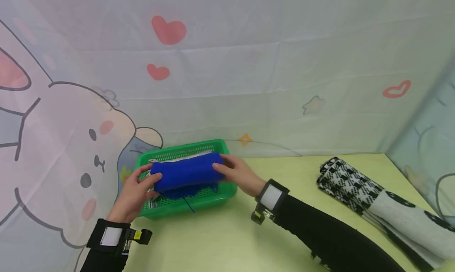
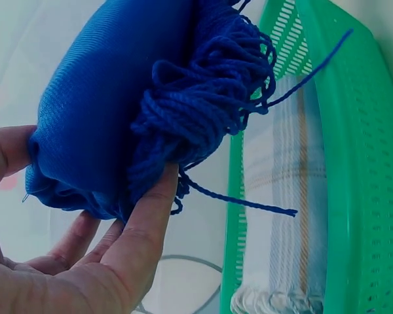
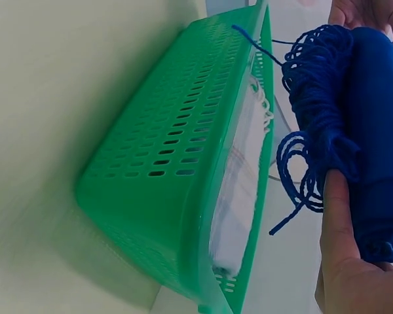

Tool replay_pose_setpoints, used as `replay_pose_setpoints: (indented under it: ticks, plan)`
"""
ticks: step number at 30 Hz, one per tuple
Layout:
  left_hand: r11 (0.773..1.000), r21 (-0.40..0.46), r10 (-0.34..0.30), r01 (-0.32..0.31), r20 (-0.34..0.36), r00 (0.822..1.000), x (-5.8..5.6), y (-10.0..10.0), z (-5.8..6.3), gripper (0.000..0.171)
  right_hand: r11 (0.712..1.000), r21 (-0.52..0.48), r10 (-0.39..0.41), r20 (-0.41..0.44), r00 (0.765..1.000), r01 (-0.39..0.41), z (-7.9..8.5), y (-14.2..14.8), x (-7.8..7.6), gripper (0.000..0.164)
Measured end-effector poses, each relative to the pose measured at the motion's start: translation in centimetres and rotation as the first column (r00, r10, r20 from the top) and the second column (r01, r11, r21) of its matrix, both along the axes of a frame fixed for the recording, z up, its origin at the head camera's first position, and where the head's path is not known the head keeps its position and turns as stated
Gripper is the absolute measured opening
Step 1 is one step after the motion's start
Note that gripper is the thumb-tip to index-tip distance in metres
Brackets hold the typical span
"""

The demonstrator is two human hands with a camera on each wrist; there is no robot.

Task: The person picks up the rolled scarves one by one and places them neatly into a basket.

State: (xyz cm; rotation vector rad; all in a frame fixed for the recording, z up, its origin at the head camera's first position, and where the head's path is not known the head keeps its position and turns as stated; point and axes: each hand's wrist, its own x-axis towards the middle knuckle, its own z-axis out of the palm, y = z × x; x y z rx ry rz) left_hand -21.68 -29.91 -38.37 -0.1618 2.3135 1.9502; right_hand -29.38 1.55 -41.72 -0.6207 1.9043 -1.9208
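Observation:
Between both hands hangs a rolled blue scarf (image 1: 188,170) with a twisted fringe (image 2: 203,85) along one side. My left hand (image 1: 133,195) grips its left end, thumb on one face and fingers on the fringe side. At the other end my right hand (image 1: 243,175) holds it, one finger (image 3: 337,203) pressing by the fringe. Below the scarf stands a green plastic basket (image 1: 192,203) with slotted walls. Inside the basket lies a pale folded scarf (image 2: 285,170) with blue-grey and tan stripes and a white fringe. In the head view the blue scarf hides most of it.
On the right of the pale yellow table (image 1: 227,240) lies a rolled black-and-white cloth (image 1: 376,201), part houndstooth, part white with dark ovals. A printed fabric backdrop (image 1: 249,78) rises behind the basket. A thin cable (image 1: 439,193) loops at the far right.

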Motion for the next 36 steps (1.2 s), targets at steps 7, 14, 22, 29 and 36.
replay_pose_setpoints:
  ticks: [7,14,22,29,36]
  plan:
    - [0.999,0.023,0.022,-0.023,0.03,0.999,-0.9,-1.0,-0.5,0.072,1.0,0.017,-0.01,0.035,0.999,0.01,-0.3,-1.6,-1.2,0.062]
    - [0.999,0.028,0.044,-0.045,0.051,0.998,-1.5,-1.5,-1.1,0.072,0.998,0.061,-0.038,0.066,0.997,0.034,-0.5,-2.7,-1.9,0.067]
    - [0.997,0.009,0.07,-0.071,0.09,0.994,-2.5,-2.1,-2.5,0.074,0.991,0.135,-0.036,0.083,0.996,0.025,-0.9,-3.7,-2.7,0.068]
    - [0.995,-0.053,0.089,-0.083,0.12,0.989,-3.0,-2.2,-3.9,0.072,0.978,0.208,-0.035,0.115,0.993,0.011,-1.5,-4.6,-2.9,0.067]
    - [0.99,-0.125,0.087,-0.069,0.143,0.986,-3.4,-2.2,-4.9,0.073,0.958,0.286,-0.037,0.096,0.995,0.008,-2.2,-5.3,-3.0,0.06]
